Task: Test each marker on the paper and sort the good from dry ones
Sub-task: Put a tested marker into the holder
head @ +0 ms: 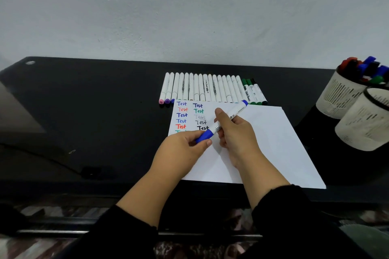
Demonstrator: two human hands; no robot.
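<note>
A white marker with a blue cap and blue end (235, 111) is held slanted above the white paper (271, 136). My right hand (235, 134) grips its white barrel. My left hand (185, 147) pinches the blue cap at the lower left end. The paper carries two columns of the word "Test" in blue, red, green, grey and black. Behind the paper lies a row of several white markers (202, 88), with three green and black ones (253, 92) at its right end.
Two white mesh-pattern cups stand at the right on the black desk (94, 101): the far cup (341, 94) holds several red, blue, black and green markers, while the near cup (366, 124) shows no contents. A black cable (42, 157) runs along the left. A white wall rises behind the desk.
</note>
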